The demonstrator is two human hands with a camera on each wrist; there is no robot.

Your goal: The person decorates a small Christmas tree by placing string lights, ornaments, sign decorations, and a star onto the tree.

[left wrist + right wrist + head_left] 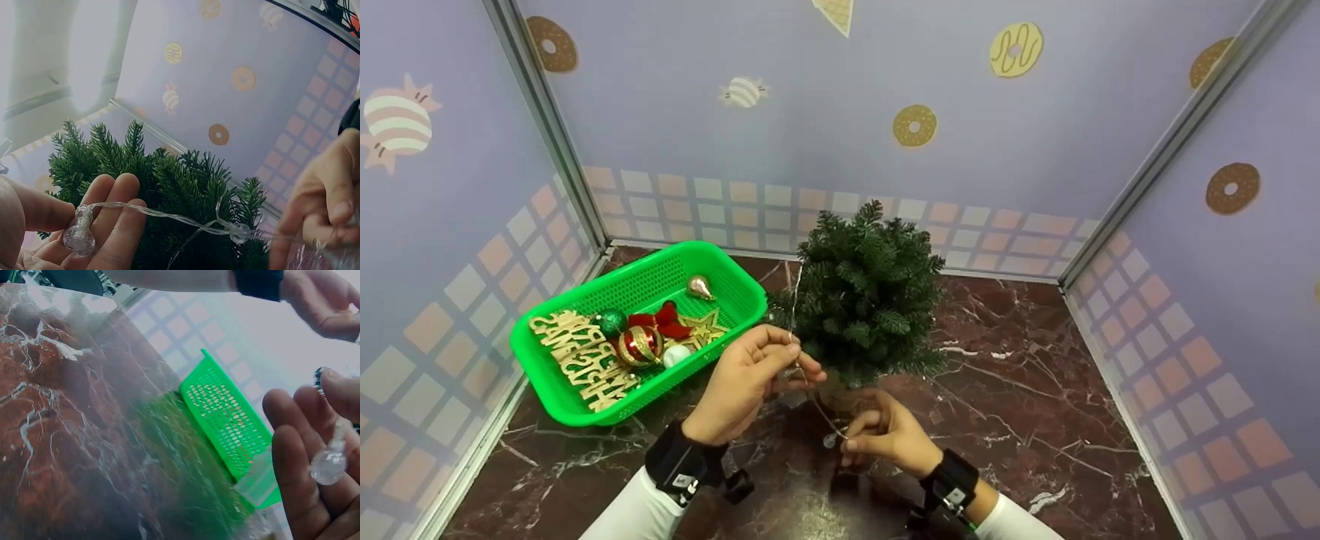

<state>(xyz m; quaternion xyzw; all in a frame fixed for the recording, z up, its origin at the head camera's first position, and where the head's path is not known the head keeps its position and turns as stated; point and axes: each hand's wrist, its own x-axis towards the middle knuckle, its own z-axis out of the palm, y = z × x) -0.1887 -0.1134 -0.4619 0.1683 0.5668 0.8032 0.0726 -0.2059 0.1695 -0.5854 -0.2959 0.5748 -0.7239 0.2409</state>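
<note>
A small green artificial Christmas tree [874, 292] stands in front of me on the marbled surface. My left hand [750, 375], at the tree's left front, pinches a clear string light wire between thumb and fingers. In the left wrist view a clear round bulb [79, 241] hangs at that thumb, and the wire [163, 214] runs across to my right hand. Low in front of the tree's base, my right hand [894, 435] pinches another part of the string light. Beside its fingers, a bulb [329, 466] shows in the right wrist view.
Left of the tree sits a green basket [735, 279] with a red-gold ball [640, 346], a green ball [611, 322], a red bow [666, 321], gold stars [706, 328] and a gold lettered sign [577, 352]. Patterned walls [825, 112] enclose the marbled surface [1035, 390].
</note>
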